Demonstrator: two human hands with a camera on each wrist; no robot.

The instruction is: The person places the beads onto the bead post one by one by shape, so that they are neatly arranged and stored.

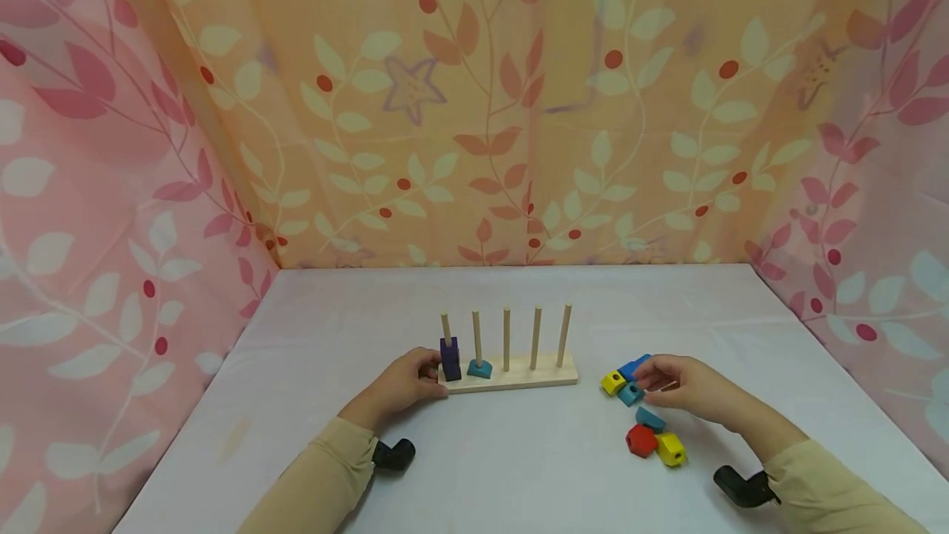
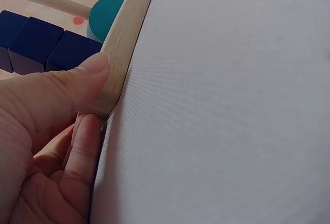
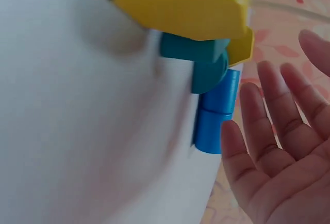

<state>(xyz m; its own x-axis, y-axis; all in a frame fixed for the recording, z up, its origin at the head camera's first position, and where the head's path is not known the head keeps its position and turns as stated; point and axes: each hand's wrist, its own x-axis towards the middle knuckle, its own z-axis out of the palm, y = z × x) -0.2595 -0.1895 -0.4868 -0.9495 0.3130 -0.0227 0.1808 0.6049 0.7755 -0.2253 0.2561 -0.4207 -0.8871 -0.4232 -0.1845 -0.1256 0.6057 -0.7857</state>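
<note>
A wooden peg board [image 1: 511, 383] with several upright pegs stands on the table. My left hand [image 1: 404, 383] holds its left end, the thumb [image 2: 97, 63] pressing on the wood with fingers below. Dark purple blocks [image 1: 450, 359] are stacked on the leftmost peg, and a teal half-round block [image 1: 479, 369] sits at the foot of the second. Over on the right, my right hand [image 1: 693, 390] hovers beside loose blocks, its fingers loosely extended and holding nothing. Nearest to it are blue cylindrical blocks [image 3: 214, 131], a teal block [image 1: 631, 394] and a yellow block [image 1: 613, 383].
Closer to the front lie another teal half-round block [image 1: 651, 419], a red hexagonal block [image 1: 641, 441] and a yellow block [image 1: 670, 450]. White cloth [image 1: 519, 468] covers the table. Patterned curtains [image 1: 489, 105] hang at the back and both sides.
</note>
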